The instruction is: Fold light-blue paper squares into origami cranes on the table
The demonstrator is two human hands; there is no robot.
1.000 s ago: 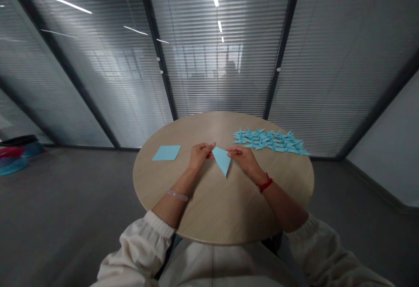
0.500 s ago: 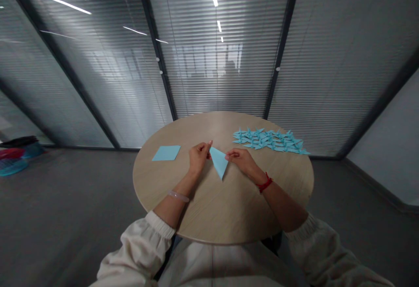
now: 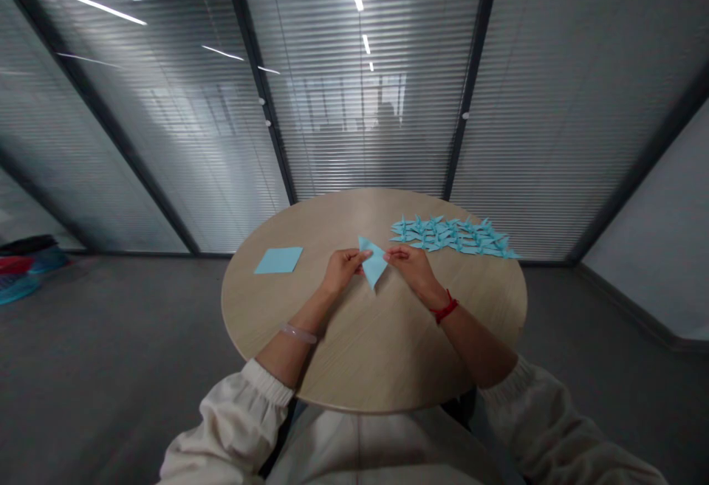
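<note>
A light-blue sheet of origami paper, folded to a triangle, is held above the middle of the table between my hands. My left hand pinches its left side with thumb and fingers. At the right corner, my right hand grips the paper between thumb and forefinger. One point of the triangle hangs down toward me. To the left of my left hand lies a flat light-blue stack or sheet of paper; its thickness is hard to tell. Beyond my right hand rest several folded blue paper cranes in rows.
The round wooden table stands before a glass wall with blinds. On the floor at far left are a blue and red basket and a dark-rimmed bin.
My left hand has shifted its hold from the top corner to the left side of the paper. The triangle has turned slightly, and its top corner now stands free above my left fingers.
</note>
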